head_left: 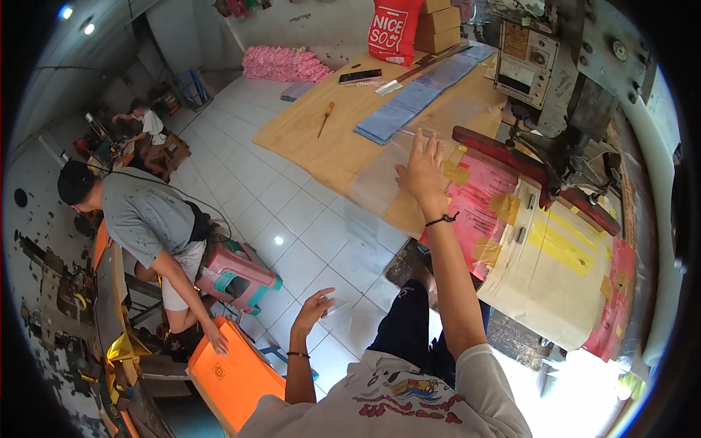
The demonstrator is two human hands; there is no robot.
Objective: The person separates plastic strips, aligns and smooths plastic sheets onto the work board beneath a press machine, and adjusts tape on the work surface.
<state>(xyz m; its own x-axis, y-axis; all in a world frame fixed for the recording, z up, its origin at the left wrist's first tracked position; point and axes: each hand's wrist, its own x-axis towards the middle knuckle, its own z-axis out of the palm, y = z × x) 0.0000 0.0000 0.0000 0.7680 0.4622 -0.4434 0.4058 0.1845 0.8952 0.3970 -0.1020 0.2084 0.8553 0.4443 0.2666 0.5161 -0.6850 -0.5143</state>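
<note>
My right hand (pixel 423 171) reaches over the near edge of the brown-topped table, fingers stretched and apart. Beneath and beside it lies clear plastic sheet (pixel 374 182), part of which hangs past the table edge. Just right of that hand is the machine's bed, with a pink taped pad (pixel 478 191) and a cream board (pixel 517 274). Lower down, my left hand (pixel 312 310) is raised over the floor with its fingers loosely bent and apart. A see-through film shows faintly by its fingertips; whether they touch it I cannot tell.
A press machine (pixel 584 109) with a dark red bar (pixel 504 157) stands at right. On the table are blue sheets (pixel 423 95), a screwdriver (pixel 326 119), a phone (pixel 361 76) and a red bag (pixel 394 33). A co-worker (pixel 150 212) sits at left, touching orange sheets (pixel 237 376); another person sits farther back.
</note>
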